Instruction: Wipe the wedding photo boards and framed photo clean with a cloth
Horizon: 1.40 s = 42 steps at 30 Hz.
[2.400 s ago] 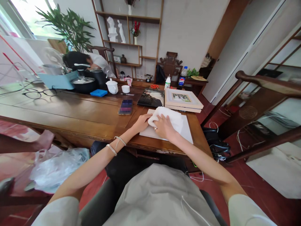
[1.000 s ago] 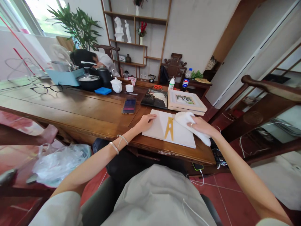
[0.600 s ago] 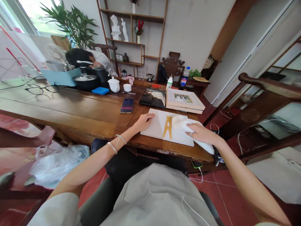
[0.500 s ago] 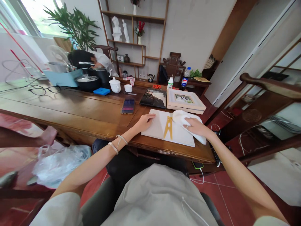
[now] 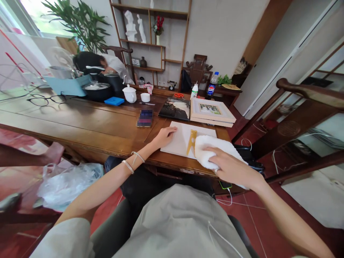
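White cloth (image 5: 208, 152) bunched over the white board's (image 5: 177, 141) near right corner.
The right hand (image 5: 232, 168) grips the cloth, which touches the wooden peg-shaped piece (image 5: 191, 141) at the board's middle; a sideways drag could catch it and knock it. The left hand (image 5: 165, 136) lies open and flat on the board's left edge. The cloth hides the board's right side.

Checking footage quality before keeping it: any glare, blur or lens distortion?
Head view: the bright top-left window is blown out; the dark phone screen is pixel-blurred; the brown wooden shelf leans from wide-angle distortion; right hand and white folded towel look sharp.
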Available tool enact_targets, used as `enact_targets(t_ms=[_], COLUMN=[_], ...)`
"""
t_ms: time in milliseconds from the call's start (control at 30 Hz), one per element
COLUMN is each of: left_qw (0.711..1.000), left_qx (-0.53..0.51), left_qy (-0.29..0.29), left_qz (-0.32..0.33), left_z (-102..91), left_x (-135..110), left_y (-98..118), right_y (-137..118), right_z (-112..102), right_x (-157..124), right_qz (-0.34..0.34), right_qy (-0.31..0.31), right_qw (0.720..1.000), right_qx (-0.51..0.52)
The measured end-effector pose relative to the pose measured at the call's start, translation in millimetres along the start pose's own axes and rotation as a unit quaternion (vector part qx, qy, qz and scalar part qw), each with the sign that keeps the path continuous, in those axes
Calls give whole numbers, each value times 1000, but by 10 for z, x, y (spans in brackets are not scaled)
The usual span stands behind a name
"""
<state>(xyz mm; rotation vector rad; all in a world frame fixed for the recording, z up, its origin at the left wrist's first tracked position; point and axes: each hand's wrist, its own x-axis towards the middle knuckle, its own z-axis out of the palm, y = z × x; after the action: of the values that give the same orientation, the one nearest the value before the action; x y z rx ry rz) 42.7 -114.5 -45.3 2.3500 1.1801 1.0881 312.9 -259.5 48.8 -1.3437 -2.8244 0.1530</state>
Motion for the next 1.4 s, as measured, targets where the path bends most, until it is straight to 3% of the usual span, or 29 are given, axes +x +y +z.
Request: enact_targets(t_ms=[100, 300, 433, 600, 800, 900, 1033, 1233, 1400], left_qw=[1000, 1000, 1000, 1000, 1000, 1000, 1000, 1000, 1000], left_qx=[1, 0, 2, 8, 11, 6, 6, 7, 4], left_qy=[-2, -4, -4, 0, -1, 1, 3, 1, -6], left_qz=[-4, -1, -2, 3, 6, 6, 6, 3, -3], left_z=[0, -11, -14, -6, -3, 6, 17, -1, -17], left_x=[2, -2, -4, -1, -3, 0, 7, 0, -4], left_y=[0, 17, 17, 7, 5, -6, -20, 0, 18], right_y=[81, 788, 1044, 888, 216, -1, 134, 661, 565], right_z=[-10, 225, 271, 204, 33, 7, 105, 272, 265], right_x=[45, 641, 895, 757, 130, -96, -10, 565, 579], right_qz=[3, 69, 86, 64, 7, -10, 10, 92, 84], right_qy=[-3, 42, 40, 47, -5, -29, -3, 53, 41], right_qw=[1000, 996, 995, 996, 1000, 1000, 1000, 987, 988], right_qx=[13, -38, -45, -46, -23, -3, -18, -122, -121])
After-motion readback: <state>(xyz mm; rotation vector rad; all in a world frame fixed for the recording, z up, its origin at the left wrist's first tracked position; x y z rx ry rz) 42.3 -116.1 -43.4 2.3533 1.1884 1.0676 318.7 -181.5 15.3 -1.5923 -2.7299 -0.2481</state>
